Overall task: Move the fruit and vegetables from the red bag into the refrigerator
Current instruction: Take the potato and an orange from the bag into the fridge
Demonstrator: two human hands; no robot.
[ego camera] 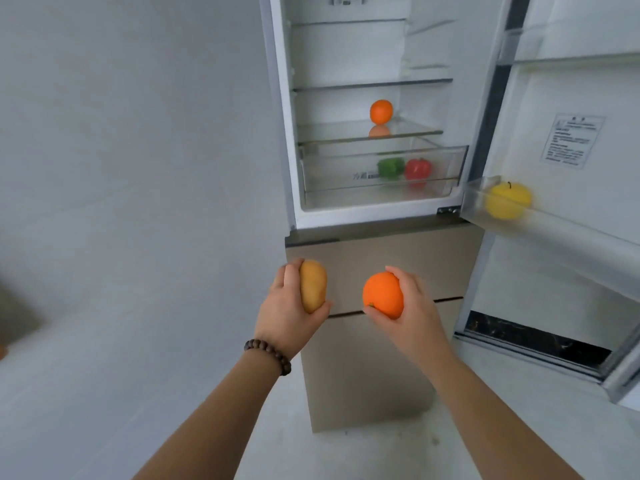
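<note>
**Two more pieces carried to the open refrigerator**

The left hand (pixel 287 306) is wrapped around a tan oval potato (pixel 312 285); the right hand (pixel 412 306) cups a round orange fruit (pixel 383 294), fingers curled behind it. Both are held low, near the closed beige drawers (pixel 381 258), likely ready to lift into the white refrigerator (pixel 346 216). Farther in, another orange (pixel 381 111) sits on a glass shelf (pixel 408 132), green pepper (pixel 390 168) and red pepper (pixel 418 169) in the clear crisper, a yellow apple (pixel 508 200) in the right door bin (pixel 554 230). The red bag is out of view.

Bright, even, soft light — faint shadows, slight overall blur, wide-angle bending at edges
</note>
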